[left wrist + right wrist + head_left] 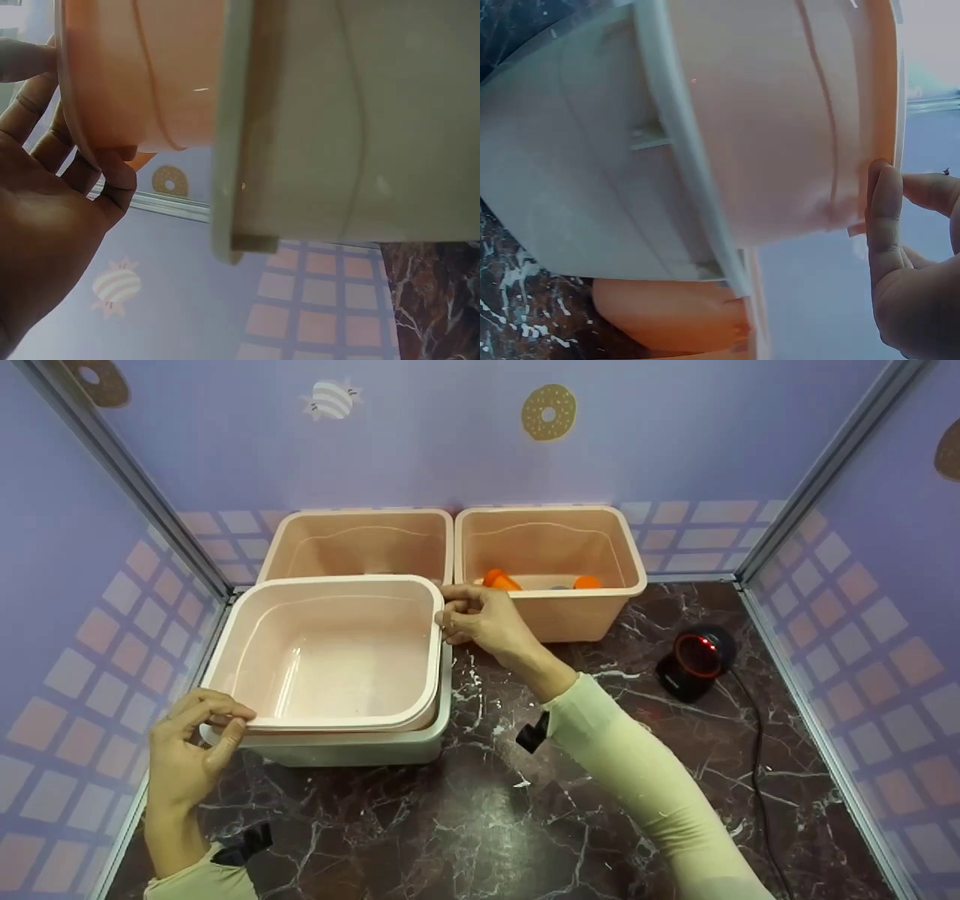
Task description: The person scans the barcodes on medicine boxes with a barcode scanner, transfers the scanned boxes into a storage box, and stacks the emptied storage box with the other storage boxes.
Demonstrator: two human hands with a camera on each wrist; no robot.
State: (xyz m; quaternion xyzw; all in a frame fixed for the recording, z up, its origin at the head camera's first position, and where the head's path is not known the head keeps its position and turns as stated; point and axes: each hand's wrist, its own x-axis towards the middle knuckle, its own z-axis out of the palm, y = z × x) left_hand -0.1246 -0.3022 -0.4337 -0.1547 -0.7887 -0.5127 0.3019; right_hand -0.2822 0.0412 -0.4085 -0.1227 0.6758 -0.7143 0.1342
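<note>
A pale pink plastic bin [345,675] sits partly inside a pale green bin [352,754], its rim standing well above the green one. At the pink bin's front left corner, my left hand [184,750] pinches the rim, thumb on one side and fingers curled under the lip in the left wrist view. My right hand [491,622] grips the same rim on the right side between thumb and fingers, as the right wrist view also shows. How deep the pink bin's base reaches into the green bin [360,127] is hidden.
Behind stand two more pink bins, a left one [360,540] partly covered by the front bin and a right one [555,619] containing orange items [501,580]. A black device [697,660] with red lights and a cable stands right on the dark marbled surface [495,825]. Patterned walls enclose the area.
</note>
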